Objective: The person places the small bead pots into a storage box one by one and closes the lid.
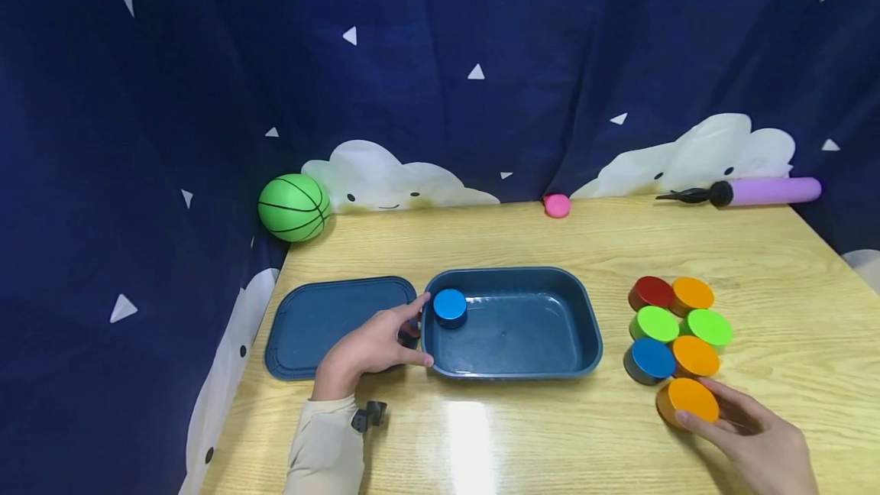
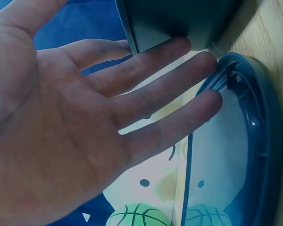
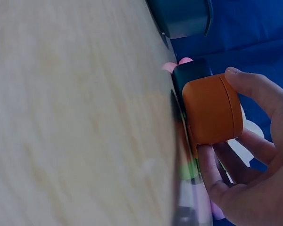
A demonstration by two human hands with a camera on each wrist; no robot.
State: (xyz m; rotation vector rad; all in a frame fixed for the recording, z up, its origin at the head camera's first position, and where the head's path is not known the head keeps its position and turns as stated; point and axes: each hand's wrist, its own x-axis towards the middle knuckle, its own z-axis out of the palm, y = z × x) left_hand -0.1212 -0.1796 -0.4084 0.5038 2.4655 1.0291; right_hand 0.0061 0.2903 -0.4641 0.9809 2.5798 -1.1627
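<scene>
My right hand (image 1: 763, 438) grips a short orange cylinder (image 1: 690, 402), thumb on one side and fingers on the other. A thin seam circles this orange cylinder (image 3: 212, 110) near one end in the right wrist view. Beside it cluster several similar cylinders: blue (image 1: 649, 361), orange (image 1: 696, 356), green (image 1: 655, 324) and dark red (image 1: 651, 293). My left hand (image 1: 374, 346) touches the left end of a dark blue rectangular bin (image 1: 522, 334), its fingers spread and fairly straight. Inside the bin, at the left, stands one blue cylinder (image 1: 450, 307).
A dark blue flat lid (image 1: 323, 327) lies left of the bin, partly under my left hand. At the back are a green ball (image 1: 294, 208), a small pink object (image 1: 557, 205) and a purple hand pump (image 1: 773, 191). A dark curtain (image 1: 440, 59) hangs behind the table.
</scene>
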